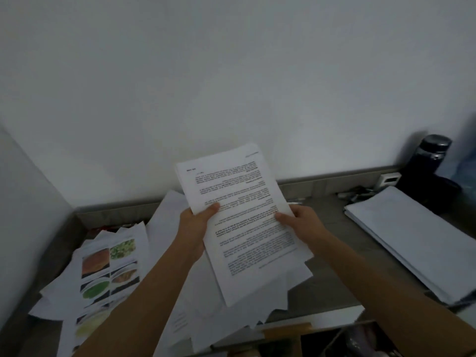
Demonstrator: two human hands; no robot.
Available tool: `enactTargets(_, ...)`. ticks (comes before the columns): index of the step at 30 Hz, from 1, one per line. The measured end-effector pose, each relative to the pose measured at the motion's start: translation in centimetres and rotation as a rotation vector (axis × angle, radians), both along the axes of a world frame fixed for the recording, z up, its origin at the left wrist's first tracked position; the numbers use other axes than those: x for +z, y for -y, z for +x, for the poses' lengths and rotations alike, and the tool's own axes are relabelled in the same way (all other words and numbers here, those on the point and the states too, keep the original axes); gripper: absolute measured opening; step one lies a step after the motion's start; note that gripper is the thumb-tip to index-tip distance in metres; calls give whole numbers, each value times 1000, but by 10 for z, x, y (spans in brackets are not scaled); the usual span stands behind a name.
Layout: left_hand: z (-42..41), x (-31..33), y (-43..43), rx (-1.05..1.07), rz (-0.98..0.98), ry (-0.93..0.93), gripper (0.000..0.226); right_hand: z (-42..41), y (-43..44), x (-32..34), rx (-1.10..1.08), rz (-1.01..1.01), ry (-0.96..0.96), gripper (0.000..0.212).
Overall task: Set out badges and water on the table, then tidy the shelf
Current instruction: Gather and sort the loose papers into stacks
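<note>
I hold a sheaf of printed white pages (239,202) up over the grey shelf top (332,279), text upside down to me. My left hand (197,225) grips its left edge with the thumb on top. My right hand (301,222) grips the right edge, thumb across the print. Below the sheaf lies a loose, untidy heap of papers (144,253), one sheet showing colour food photos (108,266). A neat stack of white paper (417,240) rests on the shelf at the right.
A dark bottle (430,161) stands at the back right by the white wall, with a small white device (389,179) and some cables beside it. A side wall closes off the left. Below the shelf's front edge, dim items show at bottom right.
</note>
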State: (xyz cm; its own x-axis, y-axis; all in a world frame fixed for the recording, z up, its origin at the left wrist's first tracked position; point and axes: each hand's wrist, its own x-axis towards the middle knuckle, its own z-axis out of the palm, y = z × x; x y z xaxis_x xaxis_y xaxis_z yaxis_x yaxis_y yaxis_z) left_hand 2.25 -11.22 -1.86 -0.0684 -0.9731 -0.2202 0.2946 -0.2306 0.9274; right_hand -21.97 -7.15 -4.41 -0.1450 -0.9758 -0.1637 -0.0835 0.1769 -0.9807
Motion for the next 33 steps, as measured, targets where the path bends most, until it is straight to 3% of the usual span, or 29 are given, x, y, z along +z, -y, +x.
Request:
enactTargets(8, -161, -42, -34, -139, 111, 145, 19, -167, -30, -16, -121, 56, -379, 14)
enactTargets(16, -300, -79, -64, -281, 240, 160, 21, -319, -58, -45, -136, 171, -610, 5)
enactTargets(19, -341, -87, -75, -364, 260, 174, 24, -370, -62, -54, -112, 236, -666, 16)
enactTargets(22, -372, -92, -83, -435, 276, 178, 22, -407, -67, -68, -129, 277, -703, 31)
enactTargets(26, -395, -99, -86, -536, 275, 224, 22, -432, -72, -81, -175, 311, -754, 34)
enactTargets(33, -410, -110, -84, -622, 288, 337, 32, -442, -74, -91, -237, 337, -1057, 47)
